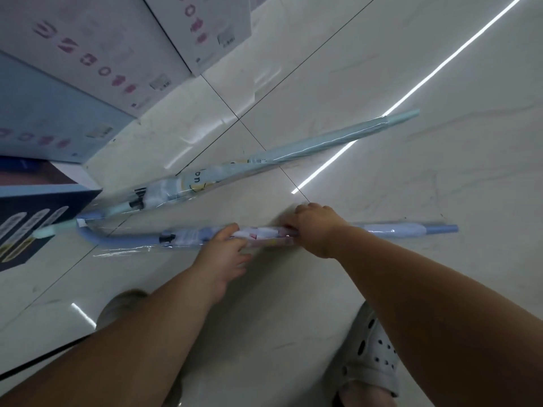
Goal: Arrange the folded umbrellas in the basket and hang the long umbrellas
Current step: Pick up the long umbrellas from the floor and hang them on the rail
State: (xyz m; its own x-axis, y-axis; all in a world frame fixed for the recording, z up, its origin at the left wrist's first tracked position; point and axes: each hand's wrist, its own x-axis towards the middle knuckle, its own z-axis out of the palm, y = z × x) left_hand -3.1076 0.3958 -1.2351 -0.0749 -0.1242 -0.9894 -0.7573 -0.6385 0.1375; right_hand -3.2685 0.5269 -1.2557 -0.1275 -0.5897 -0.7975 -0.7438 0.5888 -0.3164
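Two long umbrellas in clear plastic sleeves lie on the tiled floor. The nearer one, a periwinkle-blue umbrella (390, 230) with a curved handle at its left end, lies crosswise in front of me. My left hand (223, 254) curls round its middle. My right hand (317, 227) grips it just to the right, fingers wrapped over the top. Behind it the mint-green umbrella (308, 148) lies at a slant, its tip pointing up and right and its handle at the lower left. No basket or folded umbrella is in view.
White cartons with pink lettering (97, 54) stand along the upper left. A dark box (35, 218) sits at the left edge near both handles. My feet in pale perforated clogs (373, 351) stand at the bottom. A black cord (44, 359) crosses the lower left floor.
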